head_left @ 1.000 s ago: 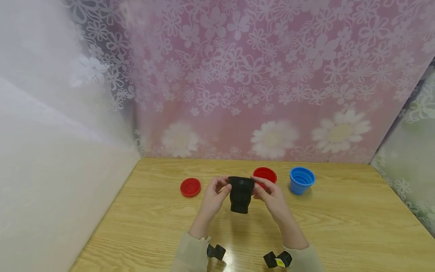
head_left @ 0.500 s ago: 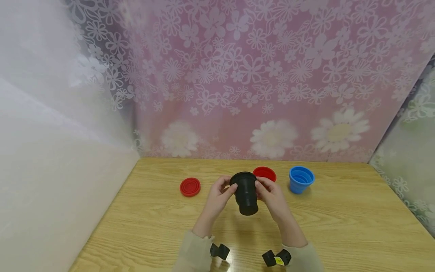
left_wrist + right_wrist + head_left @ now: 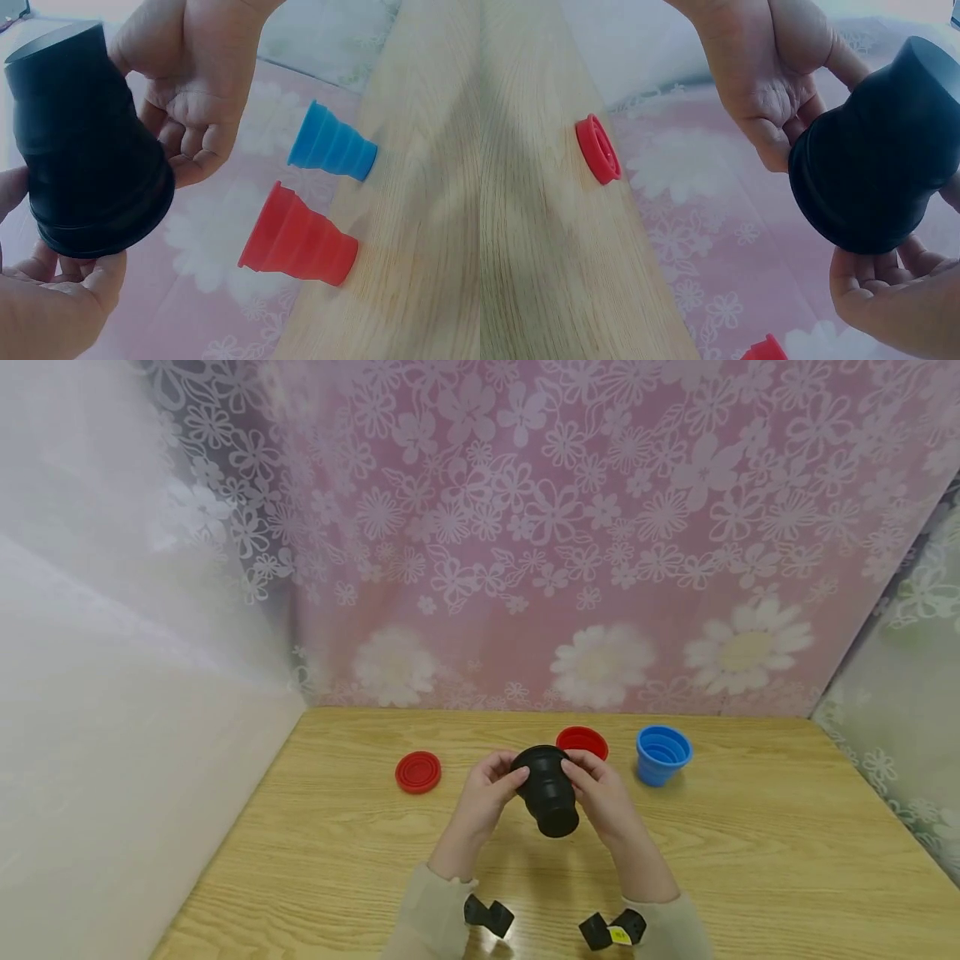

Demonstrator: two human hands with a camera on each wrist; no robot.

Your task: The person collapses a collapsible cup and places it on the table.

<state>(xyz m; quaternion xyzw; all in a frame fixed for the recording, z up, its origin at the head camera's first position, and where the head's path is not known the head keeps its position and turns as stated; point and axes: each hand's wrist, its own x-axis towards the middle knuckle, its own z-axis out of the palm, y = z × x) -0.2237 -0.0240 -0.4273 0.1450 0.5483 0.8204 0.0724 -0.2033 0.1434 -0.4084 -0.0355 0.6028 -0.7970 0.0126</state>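
A black collapsible cup (image 3: 547,789), drawn out to its full stepped height, is held above the table between both hands. My left hand (image 3: 483,793) pinches its wide rim on the left, thumb in front and fingers behind. On the other side my right hand (image 3: 600,793) grips the same rim in a like way. The cup tilts, its narrow base towards me and slightly right. In the left wrist view the cup (image 3: 90,142) shows its ribbed side and base; the right wrist view shows the cup (image 3: 877,150) with fingers at its rim.
Behind the right hand stands a red collapsible cup (image 3: 582,742), partly hidden. A blue collapsible cup (image 3: 663,756) stands farther right. To the left a flattened red collapsible cup (image 3: 418,772) lies on the wooden table (image 3: 322,843). A floral curtain (image 3: 480,568) hangs behind the table.
The black cup has tipped so its base swings towards me and to the right, showing the bottom. Both hands keep their hold; the left has shifted slightly right.
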